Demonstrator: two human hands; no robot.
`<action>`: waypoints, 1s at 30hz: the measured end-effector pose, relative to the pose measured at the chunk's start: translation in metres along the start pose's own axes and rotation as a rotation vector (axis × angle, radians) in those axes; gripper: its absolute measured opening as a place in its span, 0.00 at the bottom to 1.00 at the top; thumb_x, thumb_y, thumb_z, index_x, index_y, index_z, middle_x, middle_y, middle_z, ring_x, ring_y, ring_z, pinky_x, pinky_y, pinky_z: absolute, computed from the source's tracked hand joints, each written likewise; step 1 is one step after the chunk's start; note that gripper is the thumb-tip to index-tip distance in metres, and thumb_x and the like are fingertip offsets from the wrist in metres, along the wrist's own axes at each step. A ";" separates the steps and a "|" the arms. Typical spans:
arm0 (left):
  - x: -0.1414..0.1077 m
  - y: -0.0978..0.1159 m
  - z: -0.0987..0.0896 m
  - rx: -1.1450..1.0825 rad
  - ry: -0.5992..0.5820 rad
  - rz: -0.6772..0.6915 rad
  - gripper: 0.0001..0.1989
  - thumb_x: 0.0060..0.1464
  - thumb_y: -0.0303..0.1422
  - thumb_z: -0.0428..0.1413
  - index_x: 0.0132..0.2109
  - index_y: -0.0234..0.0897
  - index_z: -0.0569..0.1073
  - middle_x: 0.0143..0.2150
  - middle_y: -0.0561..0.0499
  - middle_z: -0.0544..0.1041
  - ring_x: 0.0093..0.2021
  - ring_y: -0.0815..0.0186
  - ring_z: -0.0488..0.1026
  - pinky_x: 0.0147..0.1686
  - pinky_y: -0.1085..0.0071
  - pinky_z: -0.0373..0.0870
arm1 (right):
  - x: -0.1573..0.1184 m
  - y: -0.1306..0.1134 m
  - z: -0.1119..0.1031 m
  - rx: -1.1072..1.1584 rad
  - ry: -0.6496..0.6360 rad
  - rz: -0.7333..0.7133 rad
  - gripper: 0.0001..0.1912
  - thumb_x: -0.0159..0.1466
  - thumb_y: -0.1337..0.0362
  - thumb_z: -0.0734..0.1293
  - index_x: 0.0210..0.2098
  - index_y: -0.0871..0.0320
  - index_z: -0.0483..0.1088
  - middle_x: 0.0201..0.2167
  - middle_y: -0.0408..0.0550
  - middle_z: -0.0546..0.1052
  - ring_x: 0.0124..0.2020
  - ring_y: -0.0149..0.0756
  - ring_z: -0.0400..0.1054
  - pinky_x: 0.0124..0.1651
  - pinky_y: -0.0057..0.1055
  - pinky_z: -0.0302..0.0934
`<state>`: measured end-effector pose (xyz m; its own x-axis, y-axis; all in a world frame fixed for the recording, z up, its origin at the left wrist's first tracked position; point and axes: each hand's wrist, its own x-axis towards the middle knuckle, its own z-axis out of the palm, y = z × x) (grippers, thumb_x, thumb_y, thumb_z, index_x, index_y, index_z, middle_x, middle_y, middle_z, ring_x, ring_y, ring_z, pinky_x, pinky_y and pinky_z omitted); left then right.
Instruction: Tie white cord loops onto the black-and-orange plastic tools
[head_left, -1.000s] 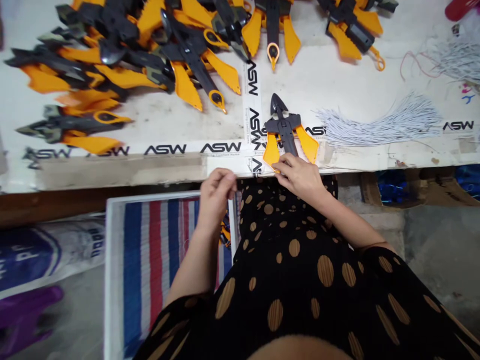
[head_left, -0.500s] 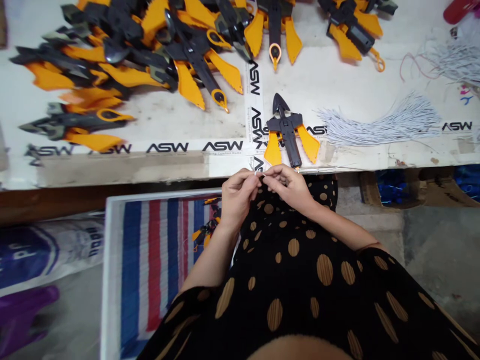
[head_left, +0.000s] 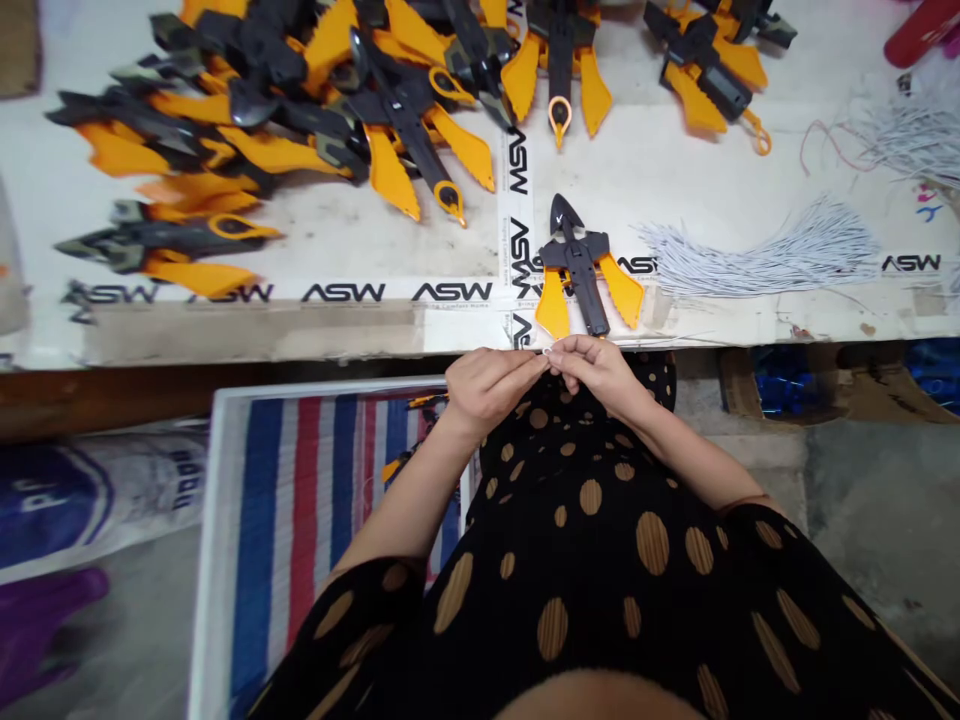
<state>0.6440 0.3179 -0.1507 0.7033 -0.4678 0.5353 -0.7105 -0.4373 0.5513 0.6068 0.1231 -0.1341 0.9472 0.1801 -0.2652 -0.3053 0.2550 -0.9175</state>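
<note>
Fingertips of your left hand (head_left: 487,388) and right hand (head_left: 596,376) meet at the near edge of the table (head_left: 315,235), both hands closed in a small pinch on a pale strand (head_left: 546,352) too fine to make out well. The black-and-orange plastic toy (head_left: 581,262) lies flat on the table just beyond your right hand, not held, its pointed black nose aimed away from you and an orange fin spread to each side. Well to its left, a heap of similar toys (head_left: 300,110) covers the far side of the table, and a smaller group (head_left: 705,70) lies further right. Just right of the lone toy, a bundle of fine white cords (head_left: 757,262) fans out. ASW-printed tape (head_left: 450,291) runs along the table's near side. Below the table, on your left, a white-framed tray (head_left: 315,386) lined with red, white and blue striped tarpaulin holds a few more toys (head_left: 395,468), partly hidden by your left arm. Your black dress (head_left: 585,560) with tan ovals fills the bottom of the view.
</note>
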 end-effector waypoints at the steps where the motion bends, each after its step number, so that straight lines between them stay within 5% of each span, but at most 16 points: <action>1: 0.002 0.006 0.002 -0.030 0.037 -0.057 0.02 0.58 0.35 0.65 0.38 0.45 0.82 0.34 0.50 0.82 0.33 0.66 0.77 0.33 0.71 0.68 | -0.001 0.001 0.000 -0.023 -0.009 -0.018 0.23 0.58 0.43 0.73 0.34 0.57 0.70 0.27 0.40 0.72 0.21 0.23 0.58 0.23 0.24 0.58; 4: 0.006 0.024 0.009 -0.321 0.095 -0.392 0.09 0.59 0.40 0.63 0.34 0.40 0.78 0.30 0.50 0.78 0.30 0.67 0.75 0.33 0.71 0.70 | -0.005 0.003 0.001 -0.219 0.017 -0.145 0.19 0.66 0.46 0.66 0.37 0.56 0.68 0.29 0.41 0.73 0.23 0.26 0.62 0.27 0.26 0.61; 7: 0.008 0.033 0.012 -0.787 -0.059 -0.735 0.18 0.58 0.48 0.61 0.31 0.38 0.72 0.23 0.54 0.70 0.22 0.69 0.67 0.25 0.72 0.65 | -0.009 0.001 -0.001 -0.603 0.058 -0.391 0.13 0.72 0.55 0.60 0.39 0.56 0.70 0.35 0.47 0.76 0.36 0.33 0.71 0.40 0.30 0.65; 9: 0.009 0.032 0.010 -0.881 -0.132 -0.804 0.20 0.56 0.50 0.61 0.30 0.38 0.71 0.22 0.55 0.68 0.21 0.70 0.64 0.24 0.72 0.63 | -0.011 -0.003 -0.003 -0.788 0.038 -0.494 0.13 0.73 0.59 0.59 0.39 0.57 0.72 0.40 0.51 0.78 0.43 0.35 0.72 0.47 0.32 0.64; 11: 0.011 0.029 0.005 -0.712 -0.105 -0.734 0.17 0.56 0.47 0.63 0.31 0.38 0.73 0.24 0.54 0.71 0.24 0.69 0.67 0.27 0.72 0.66 | -0.011 -0.008 -0.005 -0.814 0.021 -0.456 0.11 0.72 0.60 0.61 0.39 0.57 0.73 0.40 0.50 0.79 0.42 0.35 0.72 0.47 0.31 0.64; 14: 0.015 0.023 -0.001 -0.380 -0.044 -0.467 0.10 0.57 0.39 0.63 0.31 0.39 0.77 0.30 0.51 0.77 0.32 0.66 0.73 0.35 0.69 0.70 | -0.007 -0.013 -0.009 -0.601 -0.014 -0.214 0.10 0.68 0.57 0.66 0.38 0.58 0.74 0.33 0.46 0.79 0.31 0.31 0.71 0.36 0.28 0.65; 19: 0.016 0.018 -0.001 -0.283 -0.004 -0.227 0.06 0.58 0.35 0.63 0.34 0.40 0.80 0.32 0.50 0.80 0.33 0.65 0.76 0.36 0.69 0.72 | -0.001 -0.010 -0.011 -0.239 -0.108 0.078 0.20 0.58 0.48 0.73 0.37 0.59 0.73 0.28 0.43 0.78 0.21 0.25 0.63 0.23 0.23 0.60; 25: 0.011 0.034 0.004 -0.197 0.001 -0.368 0.06 0.61 0.33 0.58 0.37 0.38 0.79 0.34 0.50 0.81 0.34 0.66 0.77 0.37 0.70 0.72 | -0.003 0.001 -0.002 -0.396 0.111 -0.150 0.10 0.62 0.56 0.67 0.34 0.58 0.71 0.27 0.40 0.73 0.25 0.26 0.63 0.29 0.24 0.59; 30: 0.010 0.044 0.010 -0.076 0.053 -0.433 0.07 0.57 0.32 0.56 0.32 0.38 0.76 0.29 0.52 0.78 0.29 0.68 0.73 0.35 0.71 0.70 | -0.006 0.001 0.000 -0.691 0.136 -0.291 0.05 0.63 0.62 0.65 0.33 0.56 0.69 0.27 0.40 0.72 0.26 0.27 0.63 0.33 0.26 0.59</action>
<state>0.6195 0.2862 -0.1277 0.9373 -0.2132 0.2756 -0.3479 -0.5258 0.7763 0.6012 0.1227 -0.1334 0.9976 0.0661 0.0227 0.0465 -0.3863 -0.9212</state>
